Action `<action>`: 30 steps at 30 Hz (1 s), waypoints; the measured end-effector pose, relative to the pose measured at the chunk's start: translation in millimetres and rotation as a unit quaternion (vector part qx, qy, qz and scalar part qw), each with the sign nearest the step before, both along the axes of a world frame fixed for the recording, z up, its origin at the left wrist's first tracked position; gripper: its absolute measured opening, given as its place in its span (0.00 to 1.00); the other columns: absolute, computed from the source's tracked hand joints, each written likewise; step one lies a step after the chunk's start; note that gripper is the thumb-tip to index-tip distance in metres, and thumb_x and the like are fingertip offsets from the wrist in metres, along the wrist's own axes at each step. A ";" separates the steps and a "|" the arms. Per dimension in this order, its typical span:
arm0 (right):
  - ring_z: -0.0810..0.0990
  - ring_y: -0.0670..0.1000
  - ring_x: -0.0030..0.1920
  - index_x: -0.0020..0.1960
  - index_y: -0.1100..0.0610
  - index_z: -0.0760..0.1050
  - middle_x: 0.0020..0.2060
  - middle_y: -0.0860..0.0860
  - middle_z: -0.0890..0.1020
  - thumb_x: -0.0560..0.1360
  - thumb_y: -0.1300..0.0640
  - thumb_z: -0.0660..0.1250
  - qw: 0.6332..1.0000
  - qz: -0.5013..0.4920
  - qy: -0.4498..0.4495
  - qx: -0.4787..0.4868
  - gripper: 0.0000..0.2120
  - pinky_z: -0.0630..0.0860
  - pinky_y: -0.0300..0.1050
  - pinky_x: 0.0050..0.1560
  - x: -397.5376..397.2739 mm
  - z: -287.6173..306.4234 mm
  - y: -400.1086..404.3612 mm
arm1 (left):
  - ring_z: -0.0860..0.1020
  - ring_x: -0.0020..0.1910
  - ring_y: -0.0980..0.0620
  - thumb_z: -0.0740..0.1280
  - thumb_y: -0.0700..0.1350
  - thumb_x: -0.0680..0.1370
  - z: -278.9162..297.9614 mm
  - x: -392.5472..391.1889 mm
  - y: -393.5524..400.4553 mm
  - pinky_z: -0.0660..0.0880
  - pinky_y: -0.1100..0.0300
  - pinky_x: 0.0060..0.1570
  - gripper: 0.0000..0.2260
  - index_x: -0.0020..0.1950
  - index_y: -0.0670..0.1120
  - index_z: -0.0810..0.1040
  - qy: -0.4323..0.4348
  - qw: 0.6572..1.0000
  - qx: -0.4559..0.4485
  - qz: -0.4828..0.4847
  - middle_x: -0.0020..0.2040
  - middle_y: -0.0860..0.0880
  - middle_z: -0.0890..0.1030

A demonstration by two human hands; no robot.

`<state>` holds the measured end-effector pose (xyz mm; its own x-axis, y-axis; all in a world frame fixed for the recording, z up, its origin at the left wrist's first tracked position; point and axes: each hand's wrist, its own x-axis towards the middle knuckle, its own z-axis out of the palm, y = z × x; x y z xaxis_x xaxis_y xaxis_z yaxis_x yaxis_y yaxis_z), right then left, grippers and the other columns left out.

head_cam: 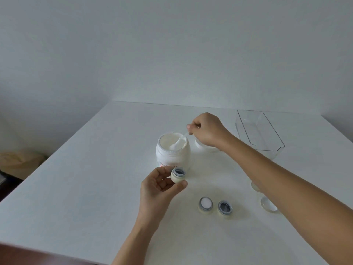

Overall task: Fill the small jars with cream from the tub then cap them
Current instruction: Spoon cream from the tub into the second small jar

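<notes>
- Two bare hands work over a white table, both forearms reaching in from the near edge.
- Left hand: raised just in front of the tub, palm turned up and toward the camera, thumb and fingertips pinching a small cream-coloured jar by its sides. The jar is open, tilted slightly, with a dark interior.
- Right hand: extended farther across the table, wrist bent down, fingers curled and pinching the handle of a small white spatula.
- Spatula blade: lowered into the mouth of the tub and lying in the cream.
- Tub: white, uncapped, upright at the centre of the table, filled nearly to the rim with white cream; a red label shows on its front.
- White lid: on the table just right of the tub, partly hidden by the right hand.
- Second jar: standing near the front, holding white cream.
- Third jar: just beside the second, interior dark.
- Two pale round caps: under the right forearm, partly hidden.
- Clear plastic tray: at the far right of the table.
</notes>
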<state>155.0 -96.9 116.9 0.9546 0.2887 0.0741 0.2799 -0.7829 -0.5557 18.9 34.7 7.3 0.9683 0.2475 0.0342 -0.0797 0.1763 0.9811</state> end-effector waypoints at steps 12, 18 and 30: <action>0.74 0.47 0.52 0.45 0.64 0.80 0.36 0.38 0.76 0.78 0.54 0.64 0.957 -0.067 0.145 0.243 0.14 0.65 0.41 0.50 -8.0 -5.0 -25.7 | 0.85 0.45 0.53 0.75 0.30 0.69 0.2 0.7 2.7 0.79 0.66 0.44 0.14 0.52 0.39 0.80 -0.020 0.998 -0.054 0.003 0.46 0.45 0.87; 0.73 0.43 0.36 0.41 0.62 0.81 0.29 0.37 0.78 0.78 0.53 0.64 0.973 -0.041 0.099 0.202 0.15 0.67 0.37 0.37 -33.2 -7.9 -33.1 | 0.85 0.47 0.52 0.78 0.38 0.64 2.6 0.4 2.0 0.79 0.66 0.44 0.20 0.54 0.38 0.81 -0.030 0.997 -0.067 0.010 0.47 0.44 0.87; 0.69 0.49 0.43 0.42 0.57 0.79 0.40 0.49 0.71 0.77 0.55 0.67 0.949 0.117 -0.293 -0.009 0.07 0.63 0.43 0.49 -73.8 -20.1 -26.7 | 0.86 0.47 0.51 0.79 0.39 0.63 4.1 0.3 1.3 0.79 0.66 0.44 0.20 0.53 0.39 0.82 -0.015 0.998 -0.069 0.004 0.48 0.44 0.87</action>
<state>81.3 -123.6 96.8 0.6609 0.4934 0.5655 0.7038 -0.6691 -0.2387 19.1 36.0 11.4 0.9654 0.2593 0.0283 -0.1106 0.3085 0.9448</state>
